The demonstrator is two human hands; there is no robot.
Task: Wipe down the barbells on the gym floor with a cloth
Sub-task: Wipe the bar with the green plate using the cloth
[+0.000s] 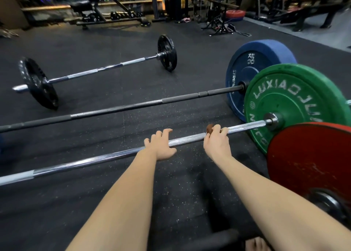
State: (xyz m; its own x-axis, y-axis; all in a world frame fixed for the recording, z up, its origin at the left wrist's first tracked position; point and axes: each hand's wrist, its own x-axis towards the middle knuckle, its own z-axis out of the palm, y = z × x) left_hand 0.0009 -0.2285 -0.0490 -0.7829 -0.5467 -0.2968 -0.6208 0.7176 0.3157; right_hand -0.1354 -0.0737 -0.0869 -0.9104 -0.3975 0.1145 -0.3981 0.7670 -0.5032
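Observation:
A chrome barbell (102,158) lies across the black floor close to me, with a green plate (296,106) on its right end. My right hand (217,142) grips this bar near the green plate, with a small brown cloth (210,128) bunched between its fingers and the bar. My left hand (161,143) rests on top of the same bar a little to the left, fingers loosely draped over it. Behind it lies a dark barbell (133,107) with a blue plate (252,68). Farther back is a third barbell (98,69) with black plates.
A red plate (311,161) stands at the right, in front of the green one. Benches (106,11), racks and a stand (220,22) line the far side of the black rubber floor (114,203). A dark bar crosses the bottom edge near me.

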